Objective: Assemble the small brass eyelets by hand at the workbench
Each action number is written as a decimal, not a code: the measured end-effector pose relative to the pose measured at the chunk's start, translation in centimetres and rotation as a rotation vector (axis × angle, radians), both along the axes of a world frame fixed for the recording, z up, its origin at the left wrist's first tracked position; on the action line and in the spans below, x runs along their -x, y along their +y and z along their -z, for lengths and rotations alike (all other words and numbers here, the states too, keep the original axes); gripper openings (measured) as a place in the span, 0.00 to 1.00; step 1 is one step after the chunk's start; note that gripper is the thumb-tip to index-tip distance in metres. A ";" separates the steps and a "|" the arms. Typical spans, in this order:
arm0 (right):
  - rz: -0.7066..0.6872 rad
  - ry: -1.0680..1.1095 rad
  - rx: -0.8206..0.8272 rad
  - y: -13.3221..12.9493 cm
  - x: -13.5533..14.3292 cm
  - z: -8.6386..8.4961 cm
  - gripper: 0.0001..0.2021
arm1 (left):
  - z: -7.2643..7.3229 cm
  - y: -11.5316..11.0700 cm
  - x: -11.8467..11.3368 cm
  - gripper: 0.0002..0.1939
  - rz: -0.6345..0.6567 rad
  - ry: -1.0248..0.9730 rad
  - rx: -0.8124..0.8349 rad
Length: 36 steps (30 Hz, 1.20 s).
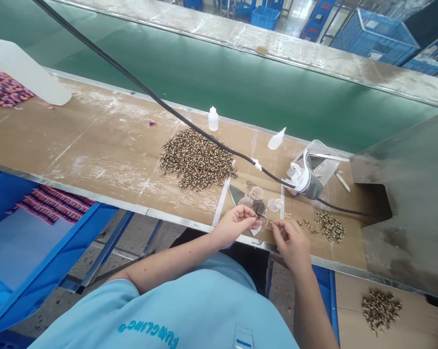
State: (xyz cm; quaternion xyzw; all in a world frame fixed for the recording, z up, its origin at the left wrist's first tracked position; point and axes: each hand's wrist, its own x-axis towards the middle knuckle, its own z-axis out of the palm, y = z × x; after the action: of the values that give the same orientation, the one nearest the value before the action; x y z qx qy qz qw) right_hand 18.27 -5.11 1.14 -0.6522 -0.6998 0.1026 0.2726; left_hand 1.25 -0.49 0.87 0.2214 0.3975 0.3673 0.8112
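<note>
Nearside of the farther clear cup (256, 194), left hand (241, 224) pinches a small piece (256, 221), best kept steady; right hand (292, 241), right of cup, grasp cannot be told.

Surface (106, 138), matt paperboard-like covering with rough pale streaks; central pieces (197, 160), glossy, metallic-looking. At 10 o'clock, large bottle (32, 72), smooth translucent plastic; 12, small bottle (213, 120), whitish plastic; 2, crate (375, 41), plastic lattice; 3, panel (415, 169), stained dull metal; 6, shirt (193, 310), matt cloth.
</note>
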 end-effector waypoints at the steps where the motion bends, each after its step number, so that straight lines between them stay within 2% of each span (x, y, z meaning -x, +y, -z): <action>1: 0.016 0.035 -0.003 -0.1 0.3 -0.1 0.11 | 0.0 0.0 -0.1 0.15 -0.005 -0.005 0.010; 4: 0.039 0.079 -0.033 -0.5 1.5 0.0 0.10 | 0.1 -0.2 -0.2 0.15 -0.009 -0.018 0.032; 8: 0.024 0.018 -0.100 -0.8 2.6 0.6 0.09 | 0.1 -0.4 -0.3 0.15 -0.028 -0.010 0.035; 13: -0.007 -0.122 -0.214 -0.9 2.7 1.1 0.08 | 0.0 -0.5 -0.4 0.16 -0.052 -0.005 0.027; 17: -0.027 -0.133 -0.287 -0.8 2.7 1.1 0.05 | 0.1 -0.7 -0.4 0.15 -0.059 0.007 -0.003; 36: -0.063 -0.095 -0.286 -1.0 2.7 0.8 0.04 | 0.8 -1.1 -0.4 0.13 -0.043 0.055 -0.106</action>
State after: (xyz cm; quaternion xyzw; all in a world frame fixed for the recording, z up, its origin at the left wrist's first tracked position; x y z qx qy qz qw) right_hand 15.52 -6.07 0.36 -0.5885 -0.7396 -0.0204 0.3259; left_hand 1.60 -1.57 0.06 0.2656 0.4041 0.3989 0.7791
